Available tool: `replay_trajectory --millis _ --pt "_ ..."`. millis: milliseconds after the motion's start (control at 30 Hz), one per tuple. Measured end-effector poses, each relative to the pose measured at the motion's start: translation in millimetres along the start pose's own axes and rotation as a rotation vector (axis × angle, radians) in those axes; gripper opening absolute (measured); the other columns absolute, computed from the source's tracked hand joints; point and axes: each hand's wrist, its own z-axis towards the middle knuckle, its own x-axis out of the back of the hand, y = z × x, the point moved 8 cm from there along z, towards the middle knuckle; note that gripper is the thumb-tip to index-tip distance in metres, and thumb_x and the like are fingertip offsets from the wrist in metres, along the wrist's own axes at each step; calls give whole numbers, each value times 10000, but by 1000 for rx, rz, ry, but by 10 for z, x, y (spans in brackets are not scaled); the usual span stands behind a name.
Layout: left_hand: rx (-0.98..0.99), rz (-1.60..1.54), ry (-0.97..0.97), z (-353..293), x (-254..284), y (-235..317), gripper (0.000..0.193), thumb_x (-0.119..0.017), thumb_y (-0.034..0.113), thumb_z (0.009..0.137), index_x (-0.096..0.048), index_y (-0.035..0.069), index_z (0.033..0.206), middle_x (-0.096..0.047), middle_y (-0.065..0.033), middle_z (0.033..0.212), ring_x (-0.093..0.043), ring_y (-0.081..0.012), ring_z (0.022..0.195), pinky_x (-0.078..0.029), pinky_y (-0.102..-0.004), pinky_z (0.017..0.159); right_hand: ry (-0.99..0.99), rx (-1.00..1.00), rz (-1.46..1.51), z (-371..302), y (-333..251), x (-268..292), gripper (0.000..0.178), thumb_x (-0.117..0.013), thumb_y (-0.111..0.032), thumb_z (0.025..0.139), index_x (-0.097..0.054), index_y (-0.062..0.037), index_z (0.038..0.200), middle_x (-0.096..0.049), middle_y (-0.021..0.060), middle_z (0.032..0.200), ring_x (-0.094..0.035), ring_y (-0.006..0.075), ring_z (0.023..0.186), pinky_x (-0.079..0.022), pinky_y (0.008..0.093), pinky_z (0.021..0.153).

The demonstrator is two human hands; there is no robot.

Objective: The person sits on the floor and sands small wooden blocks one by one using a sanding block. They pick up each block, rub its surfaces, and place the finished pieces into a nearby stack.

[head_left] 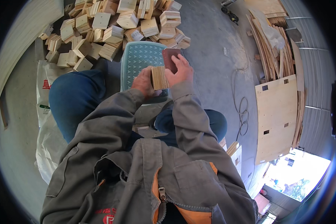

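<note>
My left hand (143,81) is closed round the left side of a squared plywood block (160,78), whose layered edges face up. In my right hand (181,70) is a reddish-brown rectangular block (169,56) that looks like a sanding block. The fingers lie over its right side, and it is tilted just above the far right corner of the plywood. My right thumb is close against the plywood's right side. Both hands are over a teal plastic stool (132,56) with a raised pattern. What touches the underside of the plywood is hidden.
A heap of plywood blocks (101,21) lies on the floor beyond the stool. White sacking (44,123) is beside my left knee. To the right are a looped cable (243,115), a leaning plywood panel (274,115) with square holes, and stacked boards (263,48).
</note>
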Motion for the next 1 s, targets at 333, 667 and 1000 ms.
replay_trajectory --millis 333,667,1000 --pt "12 10 -41 43 -85 -71 995 -941 363 649 -424 150 1472 -571 -155 1393 -561 -367 1324 -474 -497 1061 -235 -466 827 -560 801 -126 596 -736 -157 913 -599 11 1468 -690 138 1342 -683 181 1141 -564 314 957" --pt "62 -22 -43 -6 48 168 1127 -951 480 651 -372 101 1542 -552 -202 1448 -546 -385 1363 -443 -459 1141 -242 -774 1069 -1694 1106 0 524 -712 -124 967 -592 23 1456 -718 111 1237 -714 176 998 -586 310 875" --pt "-28 46 -43 -42 288 438 1181 -961 395 683 -308 29 1597 -445 -251 1539 -428 -403 1462 -377 -433 1224 -95 -807 1119 -1606 1139 61 538 -746 -160 963 -593 14 1449 -723 105 1190 -704 171 931 -585 304 802"
